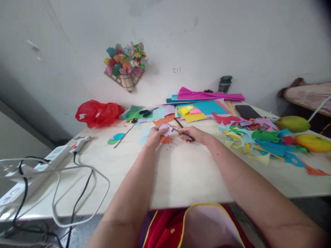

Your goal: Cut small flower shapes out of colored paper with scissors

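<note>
My left hand (pixel 154 135) pinches a lilac paper flower (pixel 166 130) with scalloped edges above the middle of the table. My right hand (pixel 192 133) is closed round the dark handles of a pair of scissors (pixel 190 136). The scissors' blades point left and reach the flower's right edge; whether they touch the paper I cannot tell. Just below the flower lies an orange paper piece (pixel 166 139), with small dark scraps near it. A pale blue paper circle (pixel 143 140) lies left of my left hand, partly hidden.
Paper scraps (pixel 258 137) and two yellow-green fruits (pixel 292 124) cover the right side. Coloured sheets (pixel 214 107), a phone (pixel 248 112), other scissors (pixel 148 112) and a red plastic bag (pixel 99 113) lie at the back. A power strip (pixel 55 155) with loose cables (pixel 100 170) runs along the left.
</note>
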`<action>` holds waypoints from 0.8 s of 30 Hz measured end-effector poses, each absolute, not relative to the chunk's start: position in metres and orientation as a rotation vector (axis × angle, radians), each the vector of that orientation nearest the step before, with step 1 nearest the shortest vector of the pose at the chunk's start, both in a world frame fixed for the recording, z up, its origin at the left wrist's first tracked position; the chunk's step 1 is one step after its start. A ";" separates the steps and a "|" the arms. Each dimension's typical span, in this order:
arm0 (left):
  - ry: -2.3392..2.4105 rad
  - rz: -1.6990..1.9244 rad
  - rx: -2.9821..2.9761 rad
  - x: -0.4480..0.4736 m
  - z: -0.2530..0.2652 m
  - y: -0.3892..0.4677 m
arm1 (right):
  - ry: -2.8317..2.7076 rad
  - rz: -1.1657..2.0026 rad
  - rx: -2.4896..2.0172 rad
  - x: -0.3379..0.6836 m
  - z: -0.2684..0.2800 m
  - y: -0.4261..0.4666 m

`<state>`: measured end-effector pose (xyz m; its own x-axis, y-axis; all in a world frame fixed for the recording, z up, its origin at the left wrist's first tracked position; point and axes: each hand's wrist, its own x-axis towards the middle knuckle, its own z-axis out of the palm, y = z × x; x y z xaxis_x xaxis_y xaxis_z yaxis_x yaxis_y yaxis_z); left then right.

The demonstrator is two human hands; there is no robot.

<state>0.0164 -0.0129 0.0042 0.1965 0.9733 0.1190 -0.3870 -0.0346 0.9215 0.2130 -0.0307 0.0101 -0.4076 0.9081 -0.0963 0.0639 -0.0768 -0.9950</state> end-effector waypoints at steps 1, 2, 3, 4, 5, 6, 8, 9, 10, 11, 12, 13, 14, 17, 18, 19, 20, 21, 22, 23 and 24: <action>0.725 1.263 1.073 0.016 0.004 -0.013 | -1.504 1.567 -1.086 0.213 0.010 -0.031; 0.721 1.262 1.079 0.016 0.004 -0.012 | -1.500 1.568 -1.092 0.213 0.010 -0.031; 0.716 1.262 1.082 0.016 0.004 -0.012 | -1.499 1.562 -1.100 0.213 0.010 -0.031; 0.710 1.262 1.084 0.016 0.003 -0.012 | -1.498 1.553 -1.108 0.213 0.010 -0.031; 0.706 1.263 1.084 0.016 0.003 -0.012 | -1.498 1.547 -1.111 0.213 0.009 -0.031; 0.704 1.264 1.081 0.016 0.003 -0.011 | -1.498 1.547 -1.110 0.213 0.009 -0.030; 0.705 1.267 1.076 0.016 0.003 -0.011 | -1.488 1.564 -1.091 0.213 0.009 -0.030; 0.707 1.267 1.076 0.016 0.003 -0.011 | -1.480 1.578 -1.081 0.213 0.010 -0.030; 0.708 1.267 1.077 0.015 0.003 -0.012 | -1.471 1.589 -1.076 0.213 0.010 -0.030; 0.708 1.268 1.077 0.015 0.004 -0.012 | -1.466 1.594 -1.074 0.213 0.010 -0.030; 0.708 1.269 1.078 0.015 0.004 -0.012 | -1.463 1.596 -1.074 0.213 0.010 -0.030; 0.708 1.270 1.079 0.015 0.004 -0.012 | -1.463 1.595 -1.075 0.213 0.010 -0.030; 0.707 1.270 1.079 0.015 0.004 -0.012 | -1.464 1.594 -1.076 0.213 0.010 -0.029; 0.700 1.263 1.078 0.015 0.005 -0.013 | -1.473 1.586 -1.084 0.213 0.008 -0.028; 0.699 1.260 1.077 0.015 0.005 -0.013 | -1.475 1.583 -1.087 0.214 0.008 -0.028; 0.700 1.260 1.077 0.015 0.005 -0.013 | -1.477 1.580 -1.089 0.214 0.008 -0.028; 0.701 1.261 1.076 0.015 0.005 -0.012 | -1.480 1.575 -1.090 0.214 0.007 -0.027; 0.702 1.261 1.076 0.014 0.005 -0.012 | -1.481 1.570 -1.091 0.214 0.007 -0.027; 0.702 1.263 1.076 0.014 0.004 -0.012 | -1.479 1.567 -1.093 0.214 0.007 -0.027; 0.700 1.263 1.076 0.014 0.004 -0.012 | -1.473 1.568 -1.099 0.213 0.008 -0.028; 0.699 1.265 1.074 0.014 0.004 -0.011 | -1.466 1.573 -1.102 0.213 0.008 -0.028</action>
